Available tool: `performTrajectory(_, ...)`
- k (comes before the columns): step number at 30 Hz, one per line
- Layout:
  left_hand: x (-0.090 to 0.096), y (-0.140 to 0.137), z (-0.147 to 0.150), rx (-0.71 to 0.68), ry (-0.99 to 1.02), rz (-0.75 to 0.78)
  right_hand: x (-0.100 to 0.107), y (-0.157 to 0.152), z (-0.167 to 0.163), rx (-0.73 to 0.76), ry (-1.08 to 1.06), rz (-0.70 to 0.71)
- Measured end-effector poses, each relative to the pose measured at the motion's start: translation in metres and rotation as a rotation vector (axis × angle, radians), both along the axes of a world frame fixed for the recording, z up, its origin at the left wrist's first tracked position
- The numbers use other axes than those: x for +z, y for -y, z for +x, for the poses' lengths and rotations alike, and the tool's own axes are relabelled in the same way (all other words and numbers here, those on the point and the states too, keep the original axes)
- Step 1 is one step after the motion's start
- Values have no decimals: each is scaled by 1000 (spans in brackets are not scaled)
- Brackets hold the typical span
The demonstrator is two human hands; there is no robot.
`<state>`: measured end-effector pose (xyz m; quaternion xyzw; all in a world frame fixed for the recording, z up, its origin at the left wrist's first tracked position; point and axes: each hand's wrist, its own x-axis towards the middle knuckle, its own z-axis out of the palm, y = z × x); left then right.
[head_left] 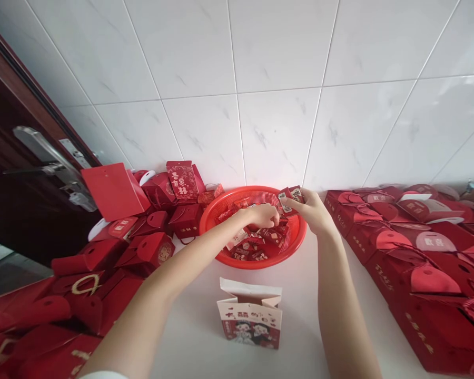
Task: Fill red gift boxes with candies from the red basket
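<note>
My left hand (265, 216) reaches over the red plastic basket (298, 239), fingers curled down among the wrapped candies (256, 243). Whatever its fingertips pinch is hidden from me. Above the basket's right rim, my right hand (314, 210) grips small red and white candy packets (290, 199) between thumb and fingers. In front of the basket a cream and red paper gift bag (250, 329) stands upright on the white table, its top open. Two cartoon figures are printed on its front.
Red gift boxes (150, 252) are heaped on the left, and rows of red boxes (411, 242) fill the right side. A tiled wall (276, 131) rises behind the basket. A dark door with a metal handle (43, 147) is at far left.
</note>
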<state>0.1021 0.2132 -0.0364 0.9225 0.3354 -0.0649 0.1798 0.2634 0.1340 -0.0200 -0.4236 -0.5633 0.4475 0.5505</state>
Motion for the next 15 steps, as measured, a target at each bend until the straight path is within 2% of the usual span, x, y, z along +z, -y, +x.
performTrajectory(3,-5,2,5,-65,-43,60,-1,0,1,3,-15,-5)
performTrajectory(8,-10,12,7,-64,-116,174,-1,-1,1,2,-35,-11)
performTrajectory(15,-21,28,-2,-41,-270,126,0,-1,1,-6,-40,-11)
